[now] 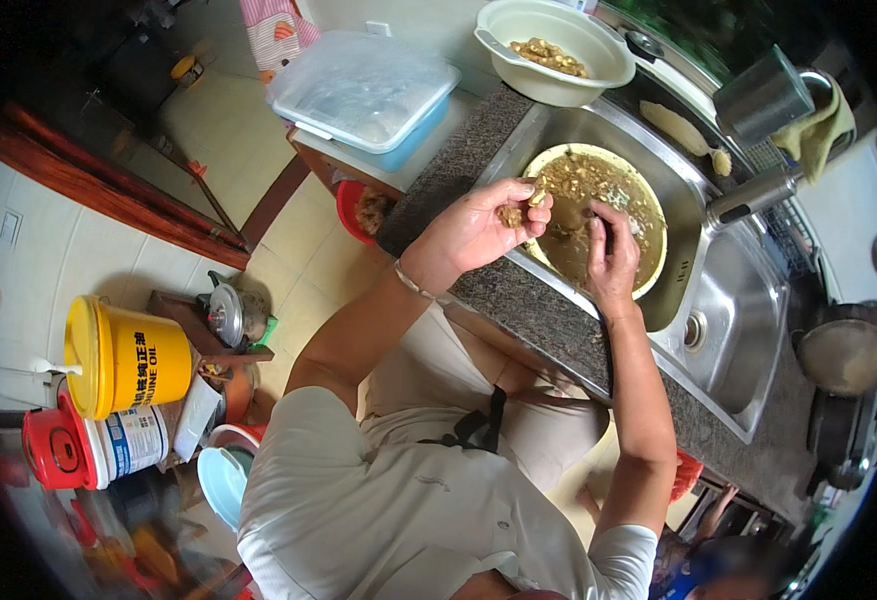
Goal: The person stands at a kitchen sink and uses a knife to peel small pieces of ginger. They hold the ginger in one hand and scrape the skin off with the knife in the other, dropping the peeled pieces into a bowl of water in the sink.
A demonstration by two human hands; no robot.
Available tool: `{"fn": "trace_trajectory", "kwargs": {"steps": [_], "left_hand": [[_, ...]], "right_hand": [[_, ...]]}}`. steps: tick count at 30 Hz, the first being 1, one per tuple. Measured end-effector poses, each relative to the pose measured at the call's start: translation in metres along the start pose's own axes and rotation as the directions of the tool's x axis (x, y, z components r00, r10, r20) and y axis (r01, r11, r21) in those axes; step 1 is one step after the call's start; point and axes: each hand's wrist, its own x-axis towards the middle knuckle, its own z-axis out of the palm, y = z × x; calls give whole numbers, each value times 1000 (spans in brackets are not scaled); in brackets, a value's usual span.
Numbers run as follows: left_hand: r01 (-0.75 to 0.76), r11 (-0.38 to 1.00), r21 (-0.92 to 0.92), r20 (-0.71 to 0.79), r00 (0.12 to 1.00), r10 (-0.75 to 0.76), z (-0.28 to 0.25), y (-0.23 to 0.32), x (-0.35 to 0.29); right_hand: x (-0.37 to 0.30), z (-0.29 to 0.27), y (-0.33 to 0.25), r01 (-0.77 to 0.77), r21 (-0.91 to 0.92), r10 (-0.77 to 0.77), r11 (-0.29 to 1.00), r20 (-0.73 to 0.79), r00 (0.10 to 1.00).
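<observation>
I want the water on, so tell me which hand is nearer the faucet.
Right. The right hand is over the basin, left of the faucet; the left hand is farther left, by the basin's left edge, holding brownish pieces.

We wear a loose off-white shirt [358,500] with short sleeves [623,555] and a small button-like dot [503,524], pale beige legwear [423,355], and a black strap [480,428] lying in loops at our waist; a thin, pale bracelet [413,282] rings our left wrist [428,265], and our left hand [476,225] and right hand [613,262] are ungloved.
</observation>
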Motion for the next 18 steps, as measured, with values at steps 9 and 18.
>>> {"fn": "trace_trajectory", "kwargs": {"steps": [9,18], "left_hand": [[100,980,-170,-180,975,-130,-40,-24,11],[44,996,-82,-208,976,-61,-30,-32,18]], "right_hand": [[3,9,-25,186,18,-187,982,107,977],[4,10,-25,204,15,-204,979,108,973]]}}
